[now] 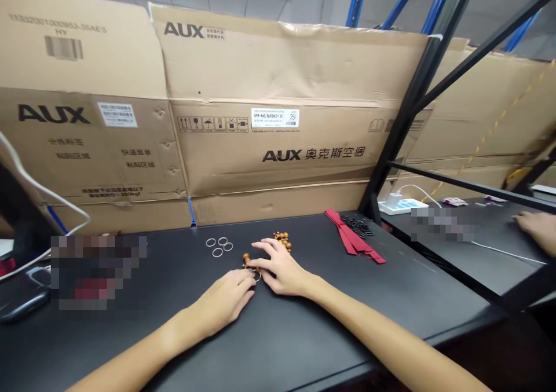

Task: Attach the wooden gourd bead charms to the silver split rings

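Near the middle of the black table, my left hand (228,295) is closed at the fingertips on a metal key ring (258,276), which shows only in part. A small brown wooden gourd charm (246,258) lies against the ring, just beyond the left fingertips. My right hand (281,269) reaches over from the other side, thumb and index finger at the charm and ring, other fingers raised and spread. Its grip is partly hidden. Behind it sits a cluster of similar gourd charms (284,240). Several loose key rings (223,241) lie flat to the left.
Red ribbon strips (350,235) and a pile of black cords (357,226) lie at the back right. Cardboard boxes (278,79) wall the back. A black shelf post (393,143) stands right. Beyond it are a power strip (403,206) and another person's hand (536,230).
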`<state>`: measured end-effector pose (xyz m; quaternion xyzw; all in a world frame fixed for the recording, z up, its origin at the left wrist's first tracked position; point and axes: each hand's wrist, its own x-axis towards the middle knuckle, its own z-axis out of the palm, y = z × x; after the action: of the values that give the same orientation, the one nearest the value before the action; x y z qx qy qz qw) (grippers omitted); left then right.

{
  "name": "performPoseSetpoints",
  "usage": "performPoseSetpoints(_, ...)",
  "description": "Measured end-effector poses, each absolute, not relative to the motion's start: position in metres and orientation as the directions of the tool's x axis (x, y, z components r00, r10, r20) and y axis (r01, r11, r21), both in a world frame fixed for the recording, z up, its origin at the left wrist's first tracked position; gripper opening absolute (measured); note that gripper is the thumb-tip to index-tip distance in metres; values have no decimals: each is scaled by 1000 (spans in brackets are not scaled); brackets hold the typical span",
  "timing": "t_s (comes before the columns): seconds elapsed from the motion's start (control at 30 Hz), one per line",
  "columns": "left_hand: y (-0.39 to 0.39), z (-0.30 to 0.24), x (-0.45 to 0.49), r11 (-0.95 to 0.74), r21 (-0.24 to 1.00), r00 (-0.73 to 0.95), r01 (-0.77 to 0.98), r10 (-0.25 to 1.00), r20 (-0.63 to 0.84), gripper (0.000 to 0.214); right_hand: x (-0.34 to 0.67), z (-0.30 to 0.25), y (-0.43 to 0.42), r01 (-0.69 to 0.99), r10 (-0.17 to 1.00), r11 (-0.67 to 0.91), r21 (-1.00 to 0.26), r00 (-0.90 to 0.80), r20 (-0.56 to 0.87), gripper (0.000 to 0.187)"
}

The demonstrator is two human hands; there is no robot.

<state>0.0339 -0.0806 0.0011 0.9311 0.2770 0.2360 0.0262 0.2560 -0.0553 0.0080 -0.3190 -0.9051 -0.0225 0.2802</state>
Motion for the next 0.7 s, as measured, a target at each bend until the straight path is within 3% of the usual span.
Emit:
performPoseSetpoints(0.1, -83, 9, 31, -824, 285, 732, 489, 566, 379, 14, 256, 11, -59, 560, 547, 816, -143, -668, 504, 37)
performPoseSetpoints(0.3, -80, 13, 32, -776, 373, 701, 508, 624, 345, 10, 260, 9, -53, 557, 563, 811, -179, -660, 497, 13)
performPoseSetpoints(0.7, -70, 6, 31, -796, 338, 653, 501, 605, 456, 14, 250, 11, -63, 502, 637, 771, -392, -621, 456, 11)
